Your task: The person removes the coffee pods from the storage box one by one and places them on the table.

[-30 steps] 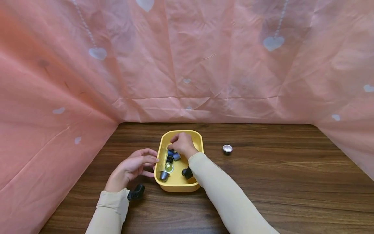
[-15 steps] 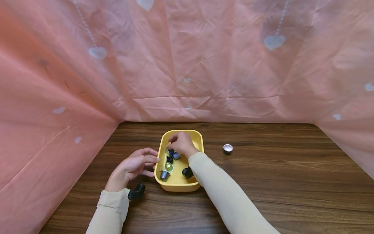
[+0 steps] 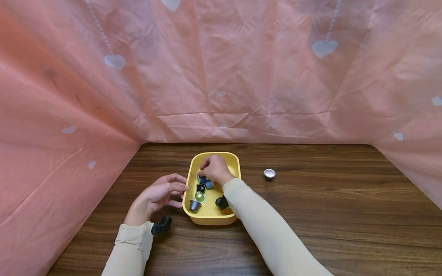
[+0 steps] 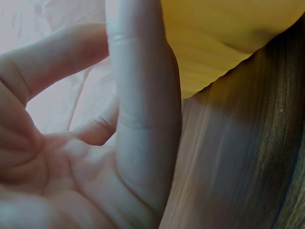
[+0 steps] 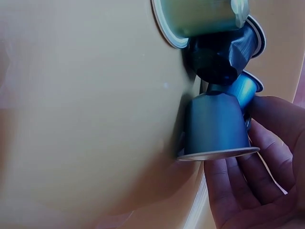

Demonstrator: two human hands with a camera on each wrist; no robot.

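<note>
My right hand (image 3: pixel 215 168) reaches into the far part of a yellow tub (image 3: pixel 210 221), fingers curled down by its left wall. In the right wrist view, the thumb and fingers (image 5: pixel 281 117) pinch a coffee capsule mostly hidden behind them, with a thin pale rim showing. Close beside them lie a blue-grey capsule (image 5: pixel 217 126), a blue one (image 5: pixel 243 90), a black one (image 5: pixel 224 55) and a yellow-green one (image 5: pixel 205 16). My left hand (image 3: pixel 162 193) touches the tub's left side from outside, its fingers (image 4: pixel 143 81) extended and slightly bent.
A silver-topped capsule (image 3: pixel 269 174) stands on the wooden table (image 3: pixel 328 199) right of the tub. Inside the tub, a dark grey capsule (image 3: pixel 195 206) lies at the near left. Pink heart-printed cloth (image 3: pixel 241 76) walls the back and sides.
Both hands stay almost in place. The right fingers shift very slightly by the capsules; the tub and the loose capsule look unmoved.
</note>
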